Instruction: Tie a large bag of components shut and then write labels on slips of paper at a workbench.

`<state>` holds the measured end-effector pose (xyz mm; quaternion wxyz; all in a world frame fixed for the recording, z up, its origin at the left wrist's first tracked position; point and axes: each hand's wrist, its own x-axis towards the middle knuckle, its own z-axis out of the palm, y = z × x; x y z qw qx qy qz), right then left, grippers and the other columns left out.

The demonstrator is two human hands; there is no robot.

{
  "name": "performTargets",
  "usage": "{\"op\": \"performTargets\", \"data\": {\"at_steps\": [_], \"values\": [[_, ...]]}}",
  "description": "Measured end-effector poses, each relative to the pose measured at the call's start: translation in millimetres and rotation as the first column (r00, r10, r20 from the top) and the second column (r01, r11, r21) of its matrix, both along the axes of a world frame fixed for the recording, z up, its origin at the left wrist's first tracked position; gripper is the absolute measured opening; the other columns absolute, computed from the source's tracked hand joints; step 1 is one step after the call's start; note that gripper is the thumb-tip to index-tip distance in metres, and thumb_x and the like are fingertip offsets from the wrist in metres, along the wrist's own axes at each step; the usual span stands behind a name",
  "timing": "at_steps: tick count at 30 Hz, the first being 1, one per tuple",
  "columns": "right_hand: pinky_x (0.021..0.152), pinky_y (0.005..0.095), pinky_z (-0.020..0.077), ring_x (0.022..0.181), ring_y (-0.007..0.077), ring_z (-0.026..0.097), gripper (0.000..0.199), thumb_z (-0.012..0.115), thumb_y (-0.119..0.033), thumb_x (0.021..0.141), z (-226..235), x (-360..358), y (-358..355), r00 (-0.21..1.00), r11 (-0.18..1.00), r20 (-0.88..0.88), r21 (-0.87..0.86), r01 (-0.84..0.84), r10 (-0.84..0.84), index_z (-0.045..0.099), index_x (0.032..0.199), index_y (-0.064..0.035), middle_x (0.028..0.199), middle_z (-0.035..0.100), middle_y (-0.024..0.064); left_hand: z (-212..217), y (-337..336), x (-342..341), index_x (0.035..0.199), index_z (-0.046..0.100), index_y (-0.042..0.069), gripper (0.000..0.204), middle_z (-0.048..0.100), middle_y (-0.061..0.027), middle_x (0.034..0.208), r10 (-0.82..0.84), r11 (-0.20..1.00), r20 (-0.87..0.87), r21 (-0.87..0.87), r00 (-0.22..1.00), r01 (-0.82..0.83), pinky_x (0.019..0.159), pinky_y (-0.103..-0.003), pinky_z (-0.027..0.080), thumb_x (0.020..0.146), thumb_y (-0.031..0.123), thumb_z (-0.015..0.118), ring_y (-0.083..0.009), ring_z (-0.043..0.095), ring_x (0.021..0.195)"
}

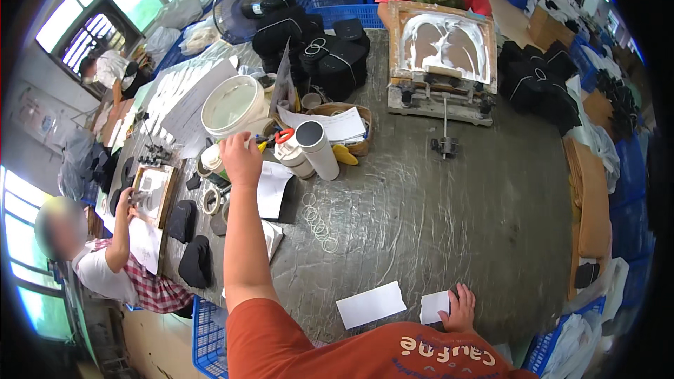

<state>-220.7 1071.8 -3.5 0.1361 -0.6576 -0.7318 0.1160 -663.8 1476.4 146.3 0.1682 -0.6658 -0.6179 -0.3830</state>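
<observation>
My left hand (242,159) is stretched far out over a cluster of containers, just in front of a white round tub (234,105). Its fingers bend away from view, so whether they hold anything is hidden. Beside it are red-orange handles (283,136), a white jar (295,157) and a white bottle with a dark lid (318,152). Close to my body, my right hand (460,309) lies with fingers spread at the edge of a small white paper piece (434,307). A longer white paper strip (371,304) lies to its left.
Pale rings (319,224) lie mid-table. Across the table, a person in red stands behind a screen-printing frame (443,45) smeared with white. Bundled black pieces (333,63) are stacked at the back. Another person works at the left near a smaller frame (152,193). Cardboard (588,200) lines the right edge.
</observation>
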Motion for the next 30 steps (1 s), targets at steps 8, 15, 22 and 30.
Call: {"op": "performTargets", "data": {"at_steps": [8, 15, 22, 30], "values": [[0.098, 0.0540, 0.0246, 0.119, 0.0390, 0.034, 0.063, 0.069, -0.029, 0.062, 1, 0, 2, 1.000, 1.000, 0.009, -0.019, 0.000, 0.000, 0.047, 0.115, -0.0040, 0.127, 0.038, 0.0204, -20, -16, 0, 0.074, 0.066, 0.015, 0.009, 0.040, -0.0056, 0.132, -0.018, 0.977, -0.324, -0.208, 0.946, -0.053, 0.102, -0.048, 0.015, 0.072, 0.015, 0.058, -0.0307, 0.024, 0.127], [0.097, 0.0539, 0.0261, 0.118, 0.0391, 0.035, 0.062, 0.070, -0.028, 0.061, 1, 0, 0, 0.999, 1.000, 0.044, -0.011, 0.002, -0.001, 0.048, 0.115, -0.0037, 0.126, 0.039, 0.0210, -30, 17, 6, 0.075, 0.067, 0.016, 0.012, 0.040, -0.0036, 0.134, 0.009, 0.925, -0.572, -0.307, 0.820, -0.224, 0.103, -0.052, 0.005, 0.073, 0.017, 0.055, -0.0289, 0.021, 0.131], [0.097, 0.0534, 0.0270, 0.118, 0.0385, 0.036, 0.058, 0.068, -0.028, 0.063, 4, -1, 0, 1.000, 1.000, 0.022, 0.013, 0.022, -0.022, 0.051, 0.113, -0.0036, 0.125, 0.040, 0.0204, -23, 17, 12, 0.079, 0.069, 0.014, 0.015, 0.045, -0.0008, 0.128, 0.004, 0.910, -0.417, -0.375, 0.909, -0.177, 0.102, -0.050, 0.008, 0.072, 0.023, 0.059, -0.0256, 0.027, 0.127], [0.097, 0.0523, 0.0267, 0.118, 0.0374, 0.035, 0.056, 0.067, -0.028, 0.064, 7, -3, 3, 0.999, 0.999, 0.007, 0.009, 0.032, -0.032, 0.051, 0.113, -0.0038, 0.126, 0.039, 0.0190, -24, 2, -4, 0.090, 0.058, 0.007, 0.023, 0.055, -0.0049, 0.103, -0.154, 0.984, -0.272, -0.125, 0.950, 0.124, 0.092, -0.044, 0.028, 0.068, 0.011, 0.061, -0.0265, 0.047, 0.100]]}}
